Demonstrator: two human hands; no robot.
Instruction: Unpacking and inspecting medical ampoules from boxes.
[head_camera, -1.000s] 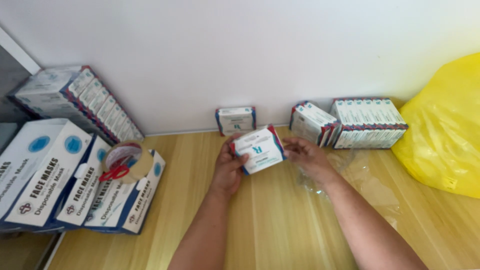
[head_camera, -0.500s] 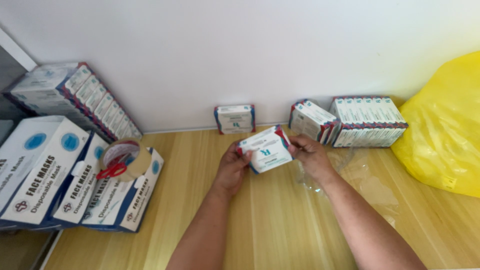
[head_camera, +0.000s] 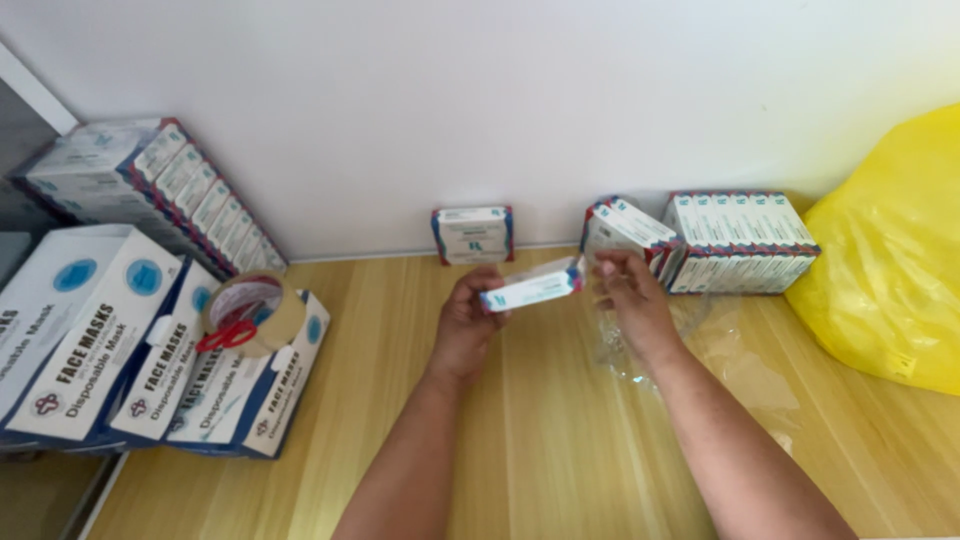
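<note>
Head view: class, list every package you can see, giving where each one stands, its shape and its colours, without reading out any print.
Small flat box: between left hand and right hand; white, blue-trimmed.
Single small box: against the wall; white, red-blue edges.
Row of small boxes: right, by the wall; white, red-blue.
Large flat boxes: left; white and blue.
Wrapped box stack: far left, tilted.
Yellow bag: far right.

A pale wooden table (head_camera: 540, 440) carries stacked small boxes (head_camera: 740, 240), mask boxes (head_camera: 90, 340), a yellow bag (head_camera: 890, 260) and clear wrap (head_camera: 640, 345).

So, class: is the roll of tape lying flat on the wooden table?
No, the roll of tape rests on the mask boxes.
</note>
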